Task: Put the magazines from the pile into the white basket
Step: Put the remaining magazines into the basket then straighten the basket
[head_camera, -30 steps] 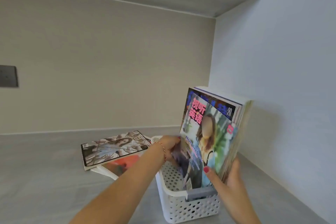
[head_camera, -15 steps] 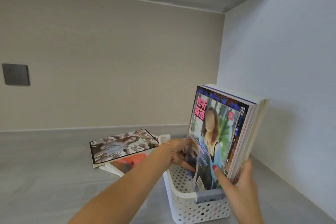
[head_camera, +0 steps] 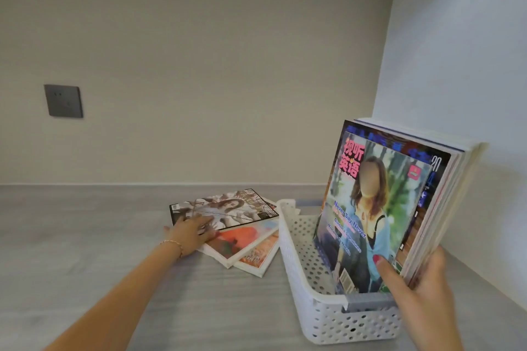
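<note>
- Head view shows the pile point(head_camera: 239, 232) lying flat on the desk point(head_camera: 85, 236) just left of the white basket point(head_camera: 336, 319), three magazines fanned unevenly, the black-and-white cover point(head_camera: 225, 206) on top.
- Left hand point(head_camera: 191, 229) rests with fingers spread flat on that top cover's near corner, gripping nothing yet.
- Right hand point(head_camera: 422, 282) clamps the upright stack point(head_camera: 399, 202) standing in the basket, thumb on the front cover, tilting it toward the right wall.
- Best next move, I judge: slide the top magazine off its neighbours, pinch the near edge and lift.
- Keep the stack leaning right so the open gap on the basket's left side stays clear.
- Glossy covers look slippery; take one only.
</note>
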